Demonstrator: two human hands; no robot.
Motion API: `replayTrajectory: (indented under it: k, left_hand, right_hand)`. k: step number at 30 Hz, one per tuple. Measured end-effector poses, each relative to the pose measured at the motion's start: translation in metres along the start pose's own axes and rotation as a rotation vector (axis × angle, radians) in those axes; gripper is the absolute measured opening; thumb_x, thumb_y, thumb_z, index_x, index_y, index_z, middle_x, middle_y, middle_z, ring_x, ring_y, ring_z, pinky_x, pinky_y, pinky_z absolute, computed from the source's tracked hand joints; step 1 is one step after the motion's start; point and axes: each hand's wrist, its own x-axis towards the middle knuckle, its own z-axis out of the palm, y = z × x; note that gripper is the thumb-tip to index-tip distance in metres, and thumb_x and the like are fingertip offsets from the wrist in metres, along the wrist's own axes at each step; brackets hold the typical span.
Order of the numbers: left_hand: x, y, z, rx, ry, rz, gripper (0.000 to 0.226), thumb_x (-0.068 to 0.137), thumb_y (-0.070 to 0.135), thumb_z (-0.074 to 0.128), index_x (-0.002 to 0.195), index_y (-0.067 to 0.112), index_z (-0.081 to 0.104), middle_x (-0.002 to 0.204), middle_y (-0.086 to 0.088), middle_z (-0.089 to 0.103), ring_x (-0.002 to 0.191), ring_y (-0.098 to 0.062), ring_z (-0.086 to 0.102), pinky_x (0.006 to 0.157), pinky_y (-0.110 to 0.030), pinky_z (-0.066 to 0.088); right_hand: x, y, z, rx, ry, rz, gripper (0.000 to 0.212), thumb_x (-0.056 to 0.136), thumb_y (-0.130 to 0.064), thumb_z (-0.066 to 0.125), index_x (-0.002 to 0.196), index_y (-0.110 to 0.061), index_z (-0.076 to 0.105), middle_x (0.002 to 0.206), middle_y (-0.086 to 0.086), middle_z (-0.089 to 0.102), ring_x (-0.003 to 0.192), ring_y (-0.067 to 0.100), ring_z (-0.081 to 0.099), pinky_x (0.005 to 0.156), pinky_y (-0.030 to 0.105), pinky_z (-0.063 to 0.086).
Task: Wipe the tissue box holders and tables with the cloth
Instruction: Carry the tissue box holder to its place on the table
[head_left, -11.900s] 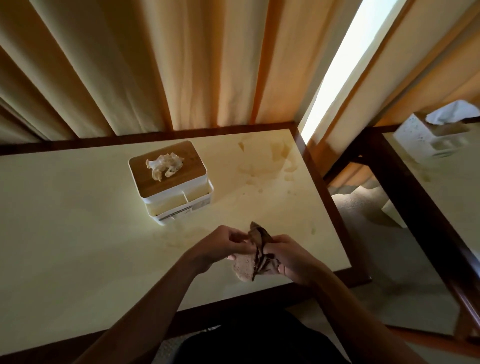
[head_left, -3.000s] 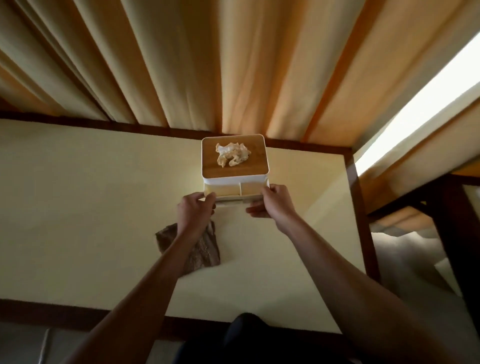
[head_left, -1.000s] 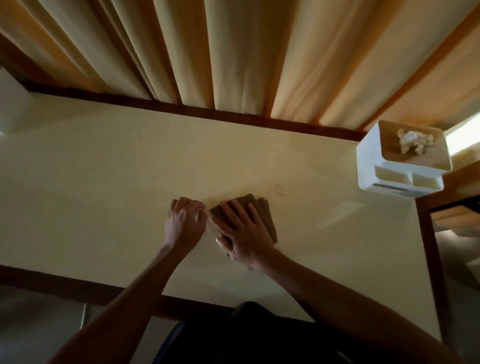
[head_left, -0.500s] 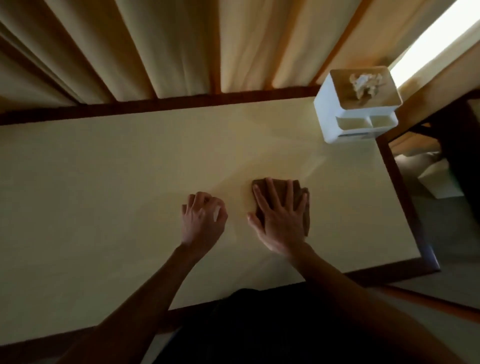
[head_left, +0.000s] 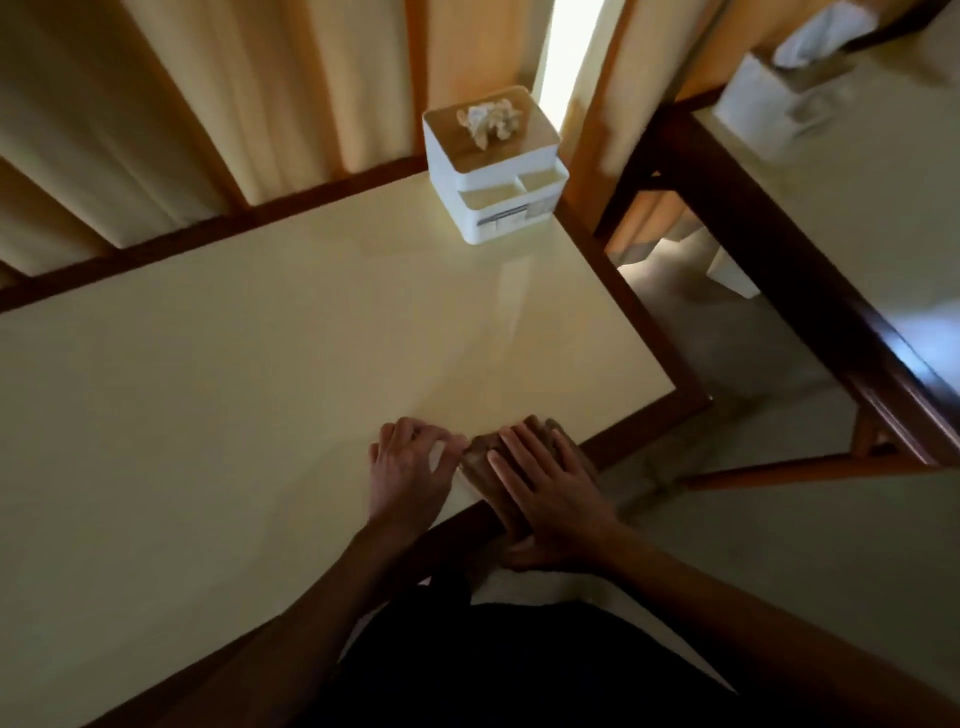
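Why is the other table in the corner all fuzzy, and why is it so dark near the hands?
Head view: the second table and its tissue box are smeared by motion blur; bright daylight through the curtain gap leaves both hands and the cloth dim; the wide lens bends the edges.

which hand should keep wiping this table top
Right. The right hand lies flat on the cloth at the table near edge; the left hand rests bare beside it.
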Motion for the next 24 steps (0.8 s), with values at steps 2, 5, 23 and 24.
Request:
replayTrajectory:
  k: [2,5,23,24]
  left_hand:
    - [-0.004,0.019,0.011,-0.015,-0.005,-0.006,0.053,0.088,0.058,0.036,0.093,0.019,0.072,0.099,-0.002,0.061,0.101,-0.026,0.053,0.084,-0.041,0.041]
    - [-0.011,0.050,0.031,-0.053,-0.021,-0.006,0.055,0.089,0.057,0.035,0.096,0.016,0.071,0.102,-0.004,0.063,0.103,-0.026,0.053,0.086,-0.040,0.040]
    - [-0.093,0.329,0.206,-0.413,-0.493,0.171,0.021,0.102,0.024,0.050,0.088,0.020,0.066,0.078,0.003,0.065,0.070,-0.012,0.059,0.064,-0.027,0.042]
    - [-0.092,0.340,0.217,-0.425,-0.530,0.179,0.023,0.102,0.025,0.050,0.086,0.020,0.066,0.075,0.002,0.064,0.067,-0.017,0.059,0.063,-0.033,0.045]
  right_hand:
    - [-0.019,0.025,0.005,-0.015,0.039,-0.022,0.087,0.088,-0.066,0.033,0.156,-0.013,0.025,0.163,0.019,0.020,0.152,0.037,0.014,0.120,0.059,0.014]
    - [-0.039,0.063,-0.001,0.059,0.145,0.136,0.070,0.091,-0.050,0.036,0.150,-0.013,0.042,0.156,0.019,0.038,0.146,0.038,0.033,0.116,0.060,0.029]
    - [-0.338,0.153,0.002,2.479,0.712,1.275,0.053,0.065,-0.002,0.046,0.115,0.004,0.065,0.105,0.025,0.066,0.087,0.040,0.065,0.077,0.048,0.057]
    - [-0.351,0.158,0.002,2.497,0.804,1.258,0.048,0.070,-0.004,0.048,0.114,0.000,0.068,0.103,0.023,0.068,0.086,0.038,0.067,0.076,0.047,0.057]
